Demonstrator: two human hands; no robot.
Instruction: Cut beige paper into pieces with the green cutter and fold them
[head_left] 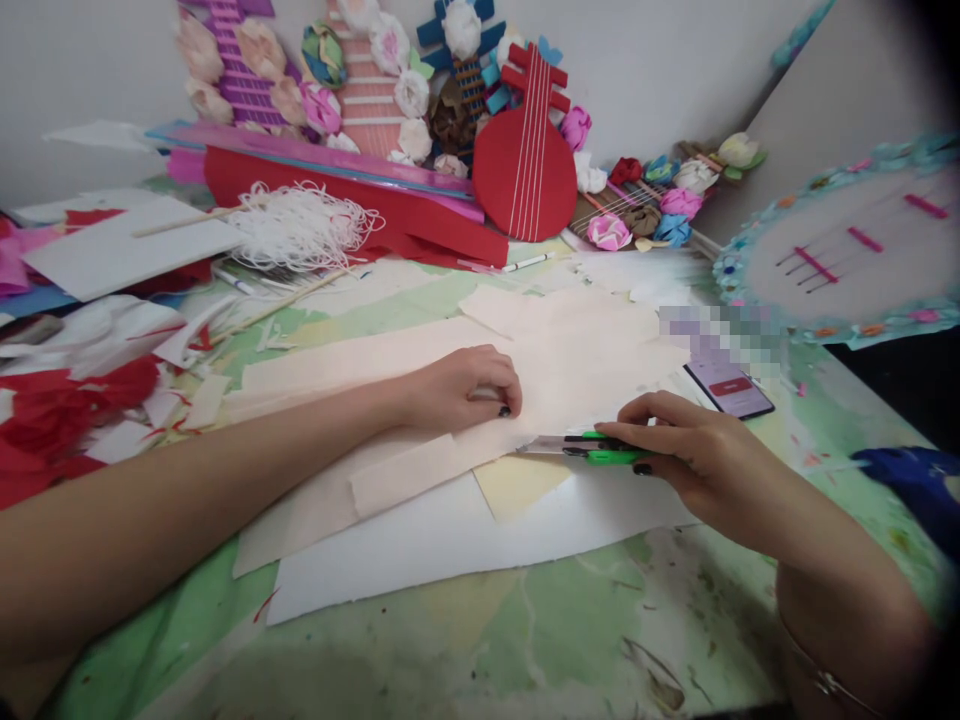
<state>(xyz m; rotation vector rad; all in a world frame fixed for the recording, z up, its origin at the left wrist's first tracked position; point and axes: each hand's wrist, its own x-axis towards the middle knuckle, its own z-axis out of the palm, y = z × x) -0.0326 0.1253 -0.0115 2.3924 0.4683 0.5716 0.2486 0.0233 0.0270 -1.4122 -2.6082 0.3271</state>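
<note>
My left hand (480,385) rests on a large pale cream paper sheet (585,345), its fingers curled and thumb tucked in, pinching the paper near the middle. Scissors (600,456) with green and black handles are in my right hand (679,445). Their metal blades point left and lie at the paper's near edge, just right of my left hand. A folded cream strip (405,475) lies in front of my left hand. Beneath the cream paper are a yellowish piece (517,485) and a white board (390,565).
A phone (731,388) lies beyond my right hand. White string (300,225), red scraps (82,410) and white offcuts fill the left side. A red paper lute (526,170) and other flower-trimmed instruments lean on the wall. A blue-edged round piece (847,250) stands at right.
</note>
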